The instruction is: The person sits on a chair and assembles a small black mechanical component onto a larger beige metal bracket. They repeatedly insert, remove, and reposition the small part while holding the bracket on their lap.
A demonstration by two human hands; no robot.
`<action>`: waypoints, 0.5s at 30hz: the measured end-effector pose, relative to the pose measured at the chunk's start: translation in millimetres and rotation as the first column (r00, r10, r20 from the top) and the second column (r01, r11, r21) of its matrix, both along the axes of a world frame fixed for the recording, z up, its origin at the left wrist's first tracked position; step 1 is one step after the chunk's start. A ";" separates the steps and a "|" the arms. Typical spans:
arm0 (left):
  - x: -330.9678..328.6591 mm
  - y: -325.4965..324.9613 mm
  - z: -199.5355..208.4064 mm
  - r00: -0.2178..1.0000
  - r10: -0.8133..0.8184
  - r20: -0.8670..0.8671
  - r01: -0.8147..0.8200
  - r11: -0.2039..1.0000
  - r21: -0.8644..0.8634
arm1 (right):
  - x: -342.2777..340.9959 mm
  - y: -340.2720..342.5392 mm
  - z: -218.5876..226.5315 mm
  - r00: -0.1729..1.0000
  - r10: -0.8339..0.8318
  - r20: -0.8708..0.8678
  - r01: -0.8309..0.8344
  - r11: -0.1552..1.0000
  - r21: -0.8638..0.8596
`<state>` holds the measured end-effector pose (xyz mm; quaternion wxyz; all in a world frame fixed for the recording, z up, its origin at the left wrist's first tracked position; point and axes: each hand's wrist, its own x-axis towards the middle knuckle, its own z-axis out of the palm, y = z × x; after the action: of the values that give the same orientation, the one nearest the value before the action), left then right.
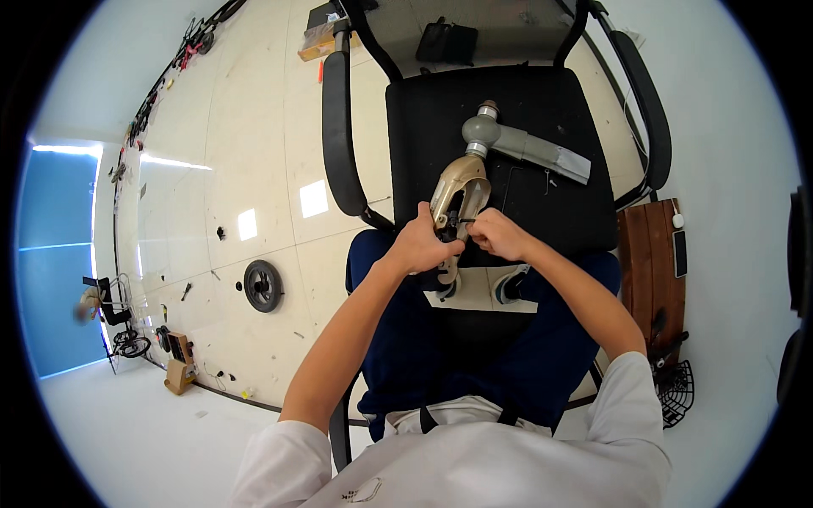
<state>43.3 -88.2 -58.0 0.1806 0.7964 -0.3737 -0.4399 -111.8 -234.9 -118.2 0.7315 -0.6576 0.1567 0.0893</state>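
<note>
A gold two-legged fork (464,172) lies on a black office chair seat (419,118), its lower end reaching over the front edge toward me. A grey rounded joint (481,131) at its top bears a flat grey arm (542,155) that slants off right. My left hand (419,241) is closed around the fork's lower part, thumb across it. Dark parts (452,224) show between the legs. My right hand (500,235) is pinched at the fork's right leg, on what looks like a thin dark rod; its fingertips are partly hidden.
On the seat lie an L-shaped hex key (508,186) and small metal pieces (549,180). Chair armrests (340,135) flank the seat. A black wheel (262,285) lies on the tiled floor at left. Wooden boards (652,271) with a phone (680,253) stand at right.
</note>
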 end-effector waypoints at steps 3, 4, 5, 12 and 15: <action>-0.3 -0.1 7.1 1.000 0.011 -0.027 -0.011 1.000 0.007 | -1.2 22.3 9.8 0.976 -0.122 0.181 0.146 0.982 -0.123; -0.6 -0.6 9.5 0.999 0.012 -0.034 -0.011 1.000 0.017 | 0.3 29.0 16.9 0.955 -0.181 0.234 0.223 0.960 -0.168; -0.8 -0.7 11.8 0.999 0.014 -0.041 -0.012 1.000 0.027 | 0.3 33.5 21.7 0.928 -0.235 0.288 0.300 0.931 -0.207; 2.3 -7.3 19.7 0.990 0.047 -0.132 -0.042 0.998 0.042 | 3.2 24.8 28.7 0.945 -0.147 0.291 0.244 0.910 -0.334; -1.2 -1.7 8.2 1.000 0.025 -0.010 -0.025 1.000 -0.011 | 1.7 32.2 25.3 0.942 -0.191 0.276 0.283 0.894 -0.348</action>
<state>42.2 -89.9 -49.8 0.1924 0.7977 -0.3654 -0.4395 -110.1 -202.7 -92.9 0.6078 -0.7691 0.1631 -0.1116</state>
